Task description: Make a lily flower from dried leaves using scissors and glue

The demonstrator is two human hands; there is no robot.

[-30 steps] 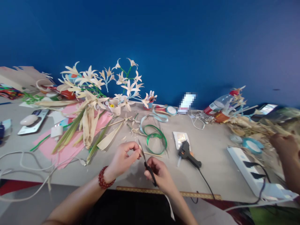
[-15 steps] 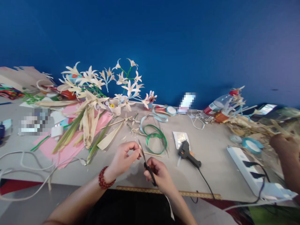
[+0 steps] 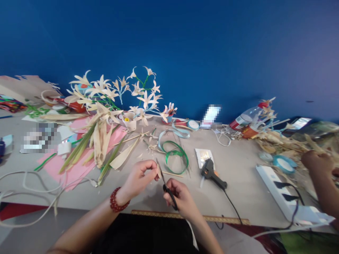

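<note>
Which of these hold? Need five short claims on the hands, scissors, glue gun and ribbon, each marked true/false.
1. The right hand grips the scissors. True.
2. The left hand is empty. False: its fingertips pinch a small pale strip right at the scissor blades.
3. A red bead bracelet sits on the left wrist. True.
4. The glue gun is being held. False: it lies on the table, to the right of both hands, with neither hand touching it.
5. A green ribbon loop lies on the table beyond the hands. True.
</note>
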